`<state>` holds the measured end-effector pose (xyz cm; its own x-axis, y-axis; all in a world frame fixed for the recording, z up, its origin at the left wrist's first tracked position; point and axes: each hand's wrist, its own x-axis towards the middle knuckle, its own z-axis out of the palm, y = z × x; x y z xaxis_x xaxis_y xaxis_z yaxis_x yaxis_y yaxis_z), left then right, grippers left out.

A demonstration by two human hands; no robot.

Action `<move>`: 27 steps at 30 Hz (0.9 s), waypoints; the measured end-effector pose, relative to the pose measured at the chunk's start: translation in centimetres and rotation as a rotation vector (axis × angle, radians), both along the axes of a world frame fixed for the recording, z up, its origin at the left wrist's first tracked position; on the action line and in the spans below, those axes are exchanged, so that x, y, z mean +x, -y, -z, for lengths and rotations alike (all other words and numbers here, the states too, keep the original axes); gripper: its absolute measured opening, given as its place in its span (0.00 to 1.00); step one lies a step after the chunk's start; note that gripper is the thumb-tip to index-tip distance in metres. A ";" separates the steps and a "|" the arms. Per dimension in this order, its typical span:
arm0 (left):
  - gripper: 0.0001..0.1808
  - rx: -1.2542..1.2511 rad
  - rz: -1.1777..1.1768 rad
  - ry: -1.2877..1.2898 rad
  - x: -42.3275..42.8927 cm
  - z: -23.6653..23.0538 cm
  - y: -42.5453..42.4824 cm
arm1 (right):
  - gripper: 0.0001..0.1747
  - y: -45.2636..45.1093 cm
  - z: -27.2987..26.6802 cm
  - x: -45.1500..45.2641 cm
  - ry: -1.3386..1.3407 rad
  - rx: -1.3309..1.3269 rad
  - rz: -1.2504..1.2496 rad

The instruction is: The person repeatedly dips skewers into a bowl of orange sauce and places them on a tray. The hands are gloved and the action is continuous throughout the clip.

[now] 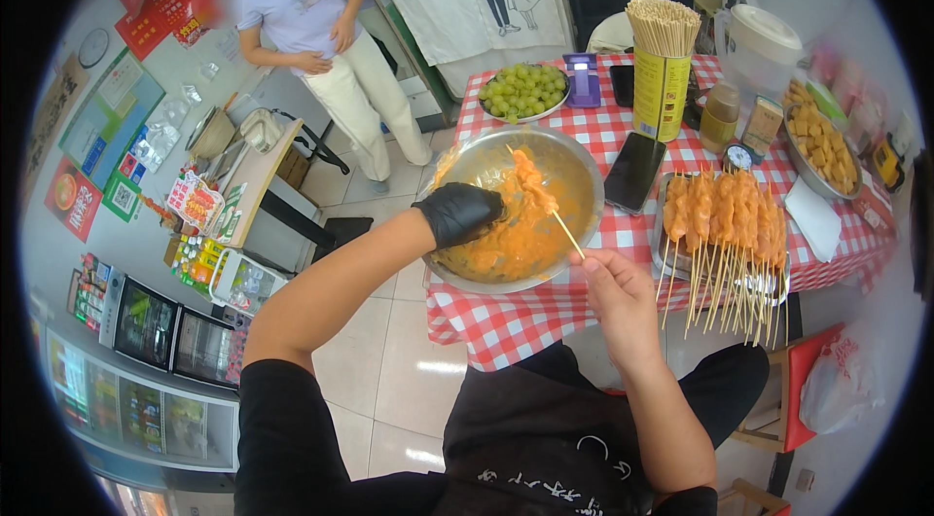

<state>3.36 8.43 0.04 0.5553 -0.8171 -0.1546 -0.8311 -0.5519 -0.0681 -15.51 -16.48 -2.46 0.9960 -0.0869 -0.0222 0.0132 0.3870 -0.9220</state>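
Note:
My right hand (622,291), bare, pinches the lower end of a bamboo skewer (568,233). Marinated raw meat (535,186) is threaded on the skewer's upper part, above a large steel bowl (600,184). In a black glove, my left hand (462,214) reaches into the bowl's left side, its fingertips partly hidden near the orange marinated meat (503,253); what they hold, if anything, does not show. To the right, many loaded meat skewers (724,213) lie on a metal tray (665,257), their bare ends over the table's front edge.
A checkered tablecloth (467,326) covers the table. Around the bowl stand a plate of green grapes (524,91), a black phone (635,172), a yellow canister of skewers (661,89) and a lidded plastic jug (759,42). A bowl of cut chunks (821,151) sits far right. A person (303,13) stands beyond the table.

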 end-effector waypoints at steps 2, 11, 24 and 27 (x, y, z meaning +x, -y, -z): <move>0.10 0.020 0.040 0.033 0.3 0.3 0.1 | 0.12 0.0 -0.1 0.0 -0.004 -0.001 -0.006; 0.18 -0.779 -0.474 -0.749 1.6 -1.3 -2.1 | 0.12 0.9 -0.4 -0.8 -0.036 0.027 -0.054; 0.21 -1.403 -0.554 -1.357 -0.2 -2.7 -2.1 | 0.14 0.0 -0.5 -1.6 0.021 -0.071 -0.101; 0.20 -1.445 -0.551 -1.321 -0.8 -2.6 -1.7 | 0.14 -0.1 -0.6 -1.6 0.017 -0.062 -0.094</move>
